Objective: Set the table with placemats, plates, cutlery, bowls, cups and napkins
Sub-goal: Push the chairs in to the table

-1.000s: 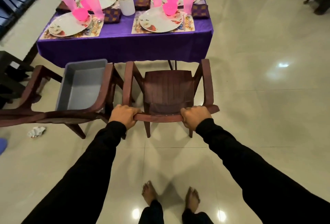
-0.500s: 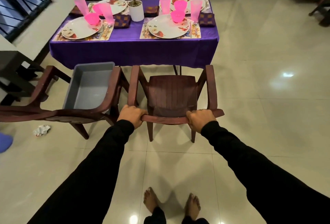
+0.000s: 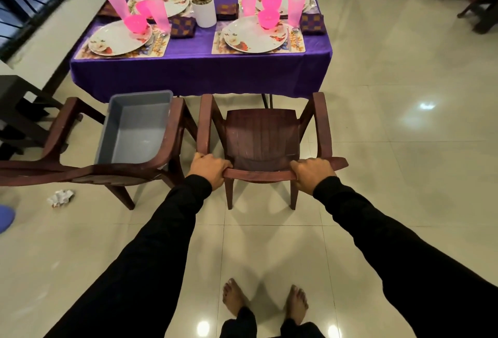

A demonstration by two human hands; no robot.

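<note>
A table under a purple cloth (image 3: 199, 70) stands ahead. It carries several floral placemats (image 3: 296, 46), white flowered plates (image 3: 250, 38), pink bowls (image 3: 268, 18), pink cups (image 3: 296, 8), folded checked napkins (image 3: 313, 23) and cutlery (image 3: 289, 38). In front of it stands a brown plastic chair (image 3: 262, 135), its seat bare. My left hand (image 3: 210, 169) and my right hand (image 3: 312, 173) both grip the top rail of its backrest, one at each end.
A second brown chair (image 3: 172, 132) to the left holds an empty grey tub (image 3: 134, 130). A white potted plant (image 3: 204, 11) sits mid-table. Two more chairs stand behind the table. Crumpled paper (image 3: 60, 197) lies on the tiled floor; my bare feet show below.
The table and chairs sit slightly lower and farther in view than before; the chair has shifted a little with my hands, which keep the same grip on its backrest.
</note>
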